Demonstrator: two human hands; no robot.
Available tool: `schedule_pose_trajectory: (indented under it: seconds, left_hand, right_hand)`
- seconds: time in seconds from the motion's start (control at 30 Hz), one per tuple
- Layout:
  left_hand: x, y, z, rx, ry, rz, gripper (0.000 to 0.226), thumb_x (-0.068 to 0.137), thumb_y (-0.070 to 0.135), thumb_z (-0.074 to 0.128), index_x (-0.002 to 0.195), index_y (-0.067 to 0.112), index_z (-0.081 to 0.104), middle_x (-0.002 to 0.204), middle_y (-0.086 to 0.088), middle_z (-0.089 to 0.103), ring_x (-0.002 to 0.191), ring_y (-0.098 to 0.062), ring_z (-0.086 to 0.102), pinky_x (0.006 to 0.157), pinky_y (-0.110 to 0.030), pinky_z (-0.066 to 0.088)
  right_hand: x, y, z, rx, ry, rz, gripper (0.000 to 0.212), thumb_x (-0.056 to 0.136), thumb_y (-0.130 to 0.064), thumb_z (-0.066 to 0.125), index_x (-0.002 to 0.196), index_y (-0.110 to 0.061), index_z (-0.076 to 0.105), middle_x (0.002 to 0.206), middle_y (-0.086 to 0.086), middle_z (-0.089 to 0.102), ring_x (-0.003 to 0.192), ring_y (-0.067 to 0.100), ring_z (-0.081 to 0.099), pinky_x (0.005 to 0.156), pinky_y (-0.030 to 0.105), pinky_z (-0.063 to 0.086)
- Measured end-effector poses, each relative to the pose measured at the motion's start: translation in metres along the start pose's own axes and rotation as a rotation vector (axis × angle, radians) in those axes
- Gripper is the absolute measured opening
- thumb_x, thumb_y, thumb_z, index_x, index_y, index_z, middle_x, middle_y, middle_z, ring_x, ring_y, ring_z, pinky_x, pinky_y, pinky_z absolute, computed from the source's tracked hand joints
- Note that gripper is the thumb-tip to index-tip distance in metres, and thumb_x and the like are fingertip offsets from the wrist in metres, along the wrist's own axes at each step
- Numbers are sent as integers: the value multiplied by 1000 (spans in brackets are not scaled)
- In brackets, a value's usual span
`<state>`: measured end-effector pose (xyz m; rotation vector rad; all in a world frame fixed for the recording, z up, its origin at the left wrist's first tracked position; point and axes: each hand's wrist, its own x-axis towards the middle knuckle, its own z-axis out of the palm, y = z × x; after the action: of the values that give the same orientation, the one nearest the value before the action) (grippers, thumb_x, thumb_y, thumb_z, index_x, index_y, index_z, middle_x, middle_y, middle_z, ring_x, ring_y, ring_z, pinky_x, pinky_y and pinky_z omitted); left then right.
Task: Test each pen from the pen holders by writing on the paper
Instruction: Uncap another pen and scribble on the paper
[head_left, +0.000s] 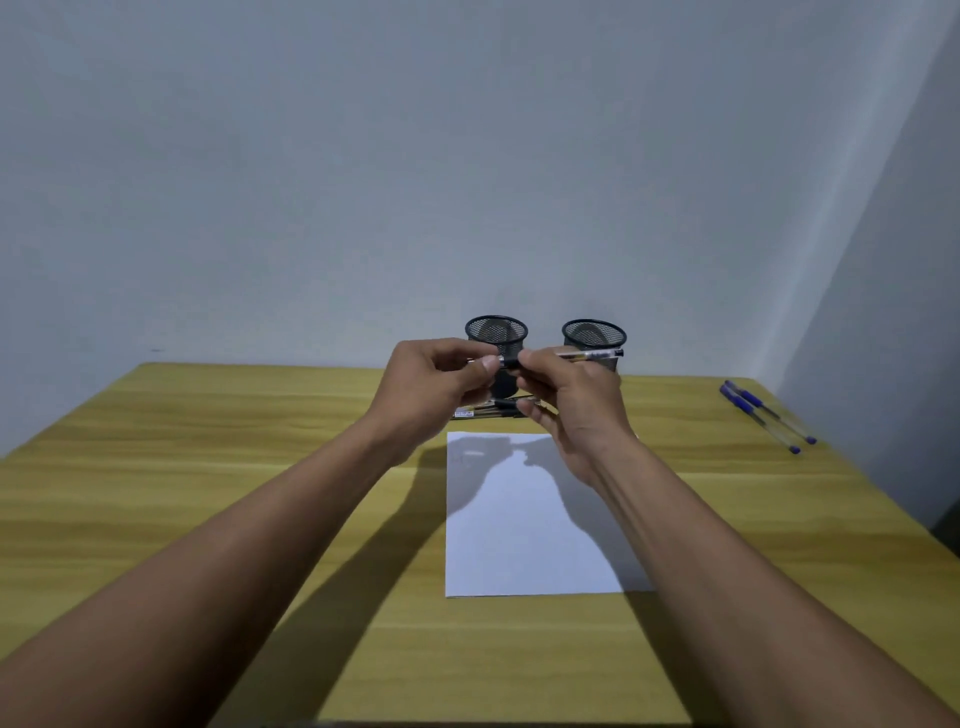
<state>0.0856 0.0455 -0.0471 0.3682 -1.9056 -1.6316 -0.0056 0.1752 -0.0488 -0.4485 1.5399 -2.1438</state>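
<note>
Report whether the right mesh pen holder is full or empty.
Empty, it seems: the right pen holder has no pens above its rim, bare mesh inside; bottom hidden.

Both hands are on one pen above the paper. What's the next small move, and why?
Probably draw the left hand away from the right hand, pulling the dark cap off the pen. Both hands pinch the pen level in the air, meeting at the cap, and the paper beneath shows no clear marks, so this pen seems untested.
</note>
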Motion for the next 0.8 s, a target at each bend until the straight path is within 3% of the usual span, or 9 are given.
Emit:
schedule_pose_trajectory:
  seconds: [0.13, 0.27, 0.43, 0.6, 0.7, 0.8]
  left_hand:
    - [3, 1, -7, 34, 28, -19, 11, 91, 4, 68, 95, -4, 74, 69, -7, 67, 63, -12, 63, 73, -27, 60]
    - [-1, -1, -8, 10, 40, -98, 10, 91, 5, 67, 85, 1, 74, 68, -8, 65, 59, -15, 59, 66, -26, 57]
    - [2, -3, -13, 164, 85, 23, 11, 91, 10, 69, 83, 7, 77, 71, -10, 70, 64, -15, 63, 69, -29, 61]
    - [0, 4, -13, 24, 56, -147, 13, 93, 7, 66, 86, -2, 73, 76, -15, 64, 65, -19, 57, 66, -25, 58]
    - [-2, 4, -15, 31, 75, -149, 14, 93, 8, 66, 85, 0, 73, 75, -15, 64, 66, -19, 58, 62, -23, 58]
    - [-1, 2, -17, 92, 103, -47, 13, 92, 8, 68, 82, 5, 75, 71, -11, 66, 66, -18, 61, 69, -29, 62]
  right_hand:
    - [1, 4, 1, -27, -25, -68, 12, 87, -5, 74, 78, -12, 71, 72, 5, 73, 61, 9, 67, 61, 22, 55]
    - [0, 10, 4, -23, -17, -123, 19, 86, 1, 73, 72, -11, 68, 61, 1, 71, 56, 8, 67, 61, 22, 55]
    - [1, 15, 10, 63, -6, -113, 22, 86, 2, 73, 70, -12, 65, 58, -1, 69, 54, 8, 63, 59, 21, 55]
    - [1, 16, 12, 40, -20, -123, 21, 86, 1, 73, 70, -11, 66, 59, 3, 69, 55, 11, 64, 59, 21, 55]
    - [1, 19, 14, 46, -17, -135, 23, 86, 2, 73, 69, -11, 65, 57, 2, 67, 54, 10, 64, 58, 22, 55]
    - [1, 22, 17, 101, -33, -124, 22, 87, 2, 72, 70, -12, 68, 61, 3, 67, 59, 12, 63, 61, 25, 57]
